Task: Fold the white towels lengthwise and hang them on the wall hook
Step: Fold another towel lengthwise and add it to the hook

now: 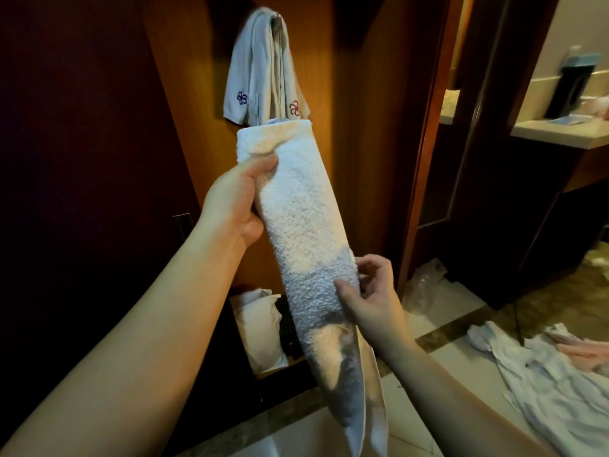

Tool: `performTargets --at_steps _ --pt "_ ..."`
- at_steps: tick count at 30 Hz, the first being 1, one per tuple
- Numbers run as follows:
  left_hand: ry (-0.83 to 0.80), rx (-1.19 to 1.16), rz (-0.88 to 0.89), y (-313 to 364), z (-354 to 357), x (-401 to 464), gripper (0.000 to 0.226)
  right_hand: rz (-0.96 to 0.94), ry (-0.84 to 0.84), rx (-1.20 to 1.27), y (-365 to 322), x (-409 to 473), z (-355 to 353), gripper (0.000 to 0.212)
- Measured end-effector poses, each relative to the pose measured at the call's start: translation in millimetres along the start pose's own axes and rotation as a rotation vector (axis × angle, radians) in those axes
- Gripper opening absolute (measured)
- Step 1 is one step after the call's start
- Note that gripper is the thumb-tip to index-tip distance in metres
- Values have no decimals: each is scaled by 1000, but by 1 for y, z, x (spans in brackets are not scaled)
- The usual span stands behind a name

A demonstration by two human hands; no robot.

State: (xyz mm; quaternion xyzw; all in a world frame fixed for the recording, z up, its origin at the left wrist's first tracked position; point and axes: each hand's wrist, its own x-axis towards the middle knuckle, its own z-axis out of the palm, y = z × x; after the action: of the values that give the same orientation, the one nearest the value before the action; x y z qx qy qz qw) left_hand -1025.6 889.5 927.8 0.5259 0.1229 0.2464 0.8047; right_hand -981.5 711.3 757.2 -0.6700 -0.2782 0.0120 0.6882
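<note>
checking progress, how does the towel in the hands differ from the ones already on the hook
The held towel is gripped by the left hand near its top and pinched lower down by the right hand; the hung towels drape from the wall hook. The held towel shows no emblem; the hung towels show blue and red embroidered ones. Both are white and folded narrow.

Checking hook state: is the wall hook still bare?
No: towels with embroidered flowers already hang from the wall hook.

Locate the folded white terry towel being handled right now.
The folded white terry towel is centre frame, held by the left hand near its top and the right hand lower down, below the hung towels.
</note>
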Motion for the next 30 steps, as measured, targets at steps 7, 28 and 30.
performTargets --at_steps 7,28,30 --pt "-27 27 37 4 4 -1 15 -32 -32 -139 -6 3 4 18" --pt "-23 -25 -47 8 -8 20 24 474 -545 185 4 25 -11 101" --pt "19 -22 -88 4 -8 27 26 581 -748 179 7 25 -19 83"
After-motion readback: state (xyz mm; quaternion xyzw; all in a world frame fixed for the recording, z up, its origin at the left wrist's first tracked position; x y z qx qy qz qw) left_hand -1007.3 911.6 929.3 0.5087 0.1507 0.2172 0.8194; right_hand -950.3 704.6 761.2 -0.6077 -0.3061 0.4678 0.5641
